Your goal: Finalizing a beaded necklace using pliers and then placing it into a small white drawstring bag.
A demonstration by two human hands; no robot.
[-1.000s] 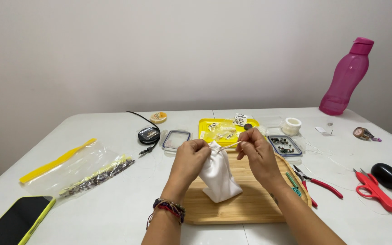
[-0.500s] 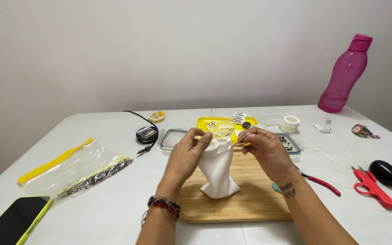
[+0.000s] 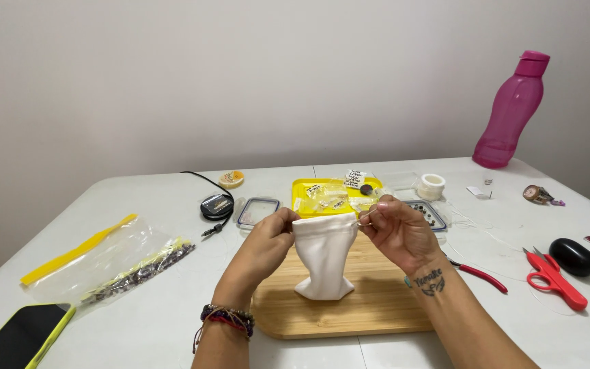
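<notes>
A small white cloth pouch (image 3: 324,256) stands upright on a wooden board (image 3: 370,307). My left hand (image 3: 264,247) pinches the left side of its top edge. My right hand (image 3: 397,232) pinches the right side and the drawstring there. The mouth of the pouch is stretched taut between both hands. Its bottom rests on the board.
Behind the pouch sit a yellow tray of small packets (image 3: 336,195), a clear box of beads (image 3: 426,213) and a clear lid (image 3: 258,210). Red pliers (image 3: 479,275), red snips (image 3: 556,277) and a black case (image 3: 575,256) lie right. A zip bag (image 3: 114,263) and phone (image 3: 22,335) lie left. A pink bottle (image 3: 511,113) stands far right.
The pouch went from lying bunched and tilted on the board to standing upright. Both hands moved apart and stretched its top edge wide.
</notes>
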